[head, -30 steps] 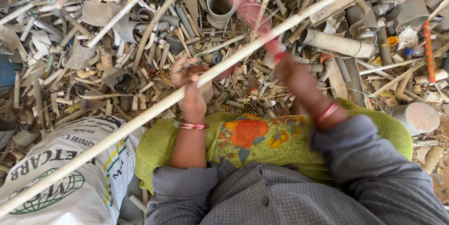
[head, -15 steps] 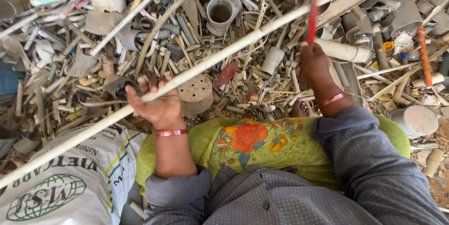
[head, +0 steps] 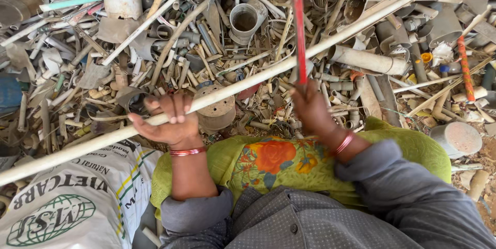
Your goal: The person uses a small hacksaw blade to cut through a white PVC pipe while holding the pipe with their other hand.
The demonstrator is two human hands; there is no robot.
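Observation:
My left hand (head: 168, 122) grips a long pale plastic pipe (head: 268, 72) that runs diagonally from lower left to upper right across the heap. My right hand (head: 311, 108) holds a thin red stick (head: 299, 37) pointing straight up, away from me. Both wrists wear red bangles. A green cloth with an orange flower (head: 274, 158) covers my lap, just below both hands. A round brown perforated disc (head: 216, 107) lies under the pipe between my hands.
A deep heap of broken grey and beige pipe pieces (head: 217, 32) fills the ground ahead. A white printed sack (head: 67, 202) lies at lower left. A wide pipe stub (head: 457, 138) stands at right, an orange-red rod (head: 465, 68) beyond it.
My left hand has closed around the long pale pipe, which it was only reaching for before. My right hand has swung the red stick from tilted left to upright.

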